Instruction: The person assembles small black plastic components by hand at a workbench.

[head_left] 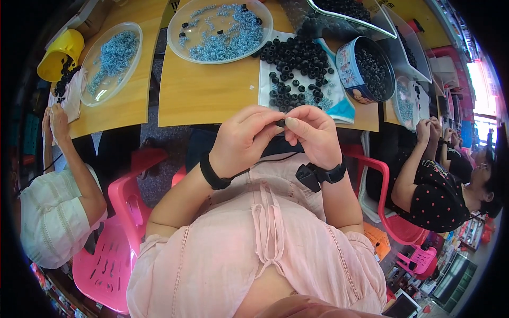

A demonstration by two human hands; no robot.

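Just in front of the table edge, my left hand (pixel 245 137) and my right hand (pixel 314 139) meet fingertip to fingertip. Both pinch one small black round piece (pixel 280 123), mostly covered by the fingers. Beyond them, a white cloth (pixel 265 87) with a blue-green corner bears a pile of black round pieces (pixel 297 55) and a few small clear blue pieces (pixel 321 100). Behind, to the left, a shallow clear plastic dish (pixel 177 40) holds many more clear blue pieces (pixel 228 42) with several black ones among them.
A round blue tin (pixel 350 71) of black pieces stands right of the cloth, with clear bins (pixel 389 32) behind. Co-workers sit at left (pixel 58 206) and right (pixel 435 185), on pink chairs. A yellow tub (pixel 61 53) lies tipped at far left beside another clear dish (pixel 135 55).
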